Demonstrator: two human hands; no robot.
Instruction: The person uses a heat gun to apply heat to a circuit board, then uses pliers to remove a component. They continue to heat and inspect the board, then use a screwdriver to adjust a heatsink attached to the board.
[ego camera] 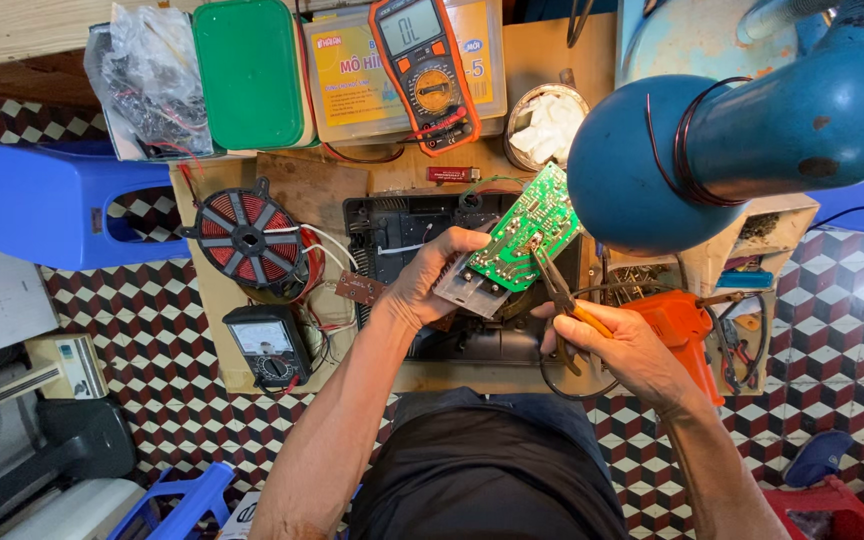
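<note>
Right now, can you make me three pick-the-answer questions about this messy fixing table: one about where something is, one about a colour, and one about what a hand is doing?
1. Where is the round red and black wire coil?
A. Left of the green circuit board
B. Right of it
C. Under the lamp

2. What colour is the big round metal lamp shade?
A. Yellow
B. Blue
C. White

3. What is the right hand doing?
A. Resting flat
B. Holding small orange-handled pliers
C. Pressing meter buttons

Answers:
1 A: the coil lies left of the board, which the left hand holds.
2 B: the shade is blue all over.
3 B: its fingers wrap the handles, tips at the board's edge.
</note>
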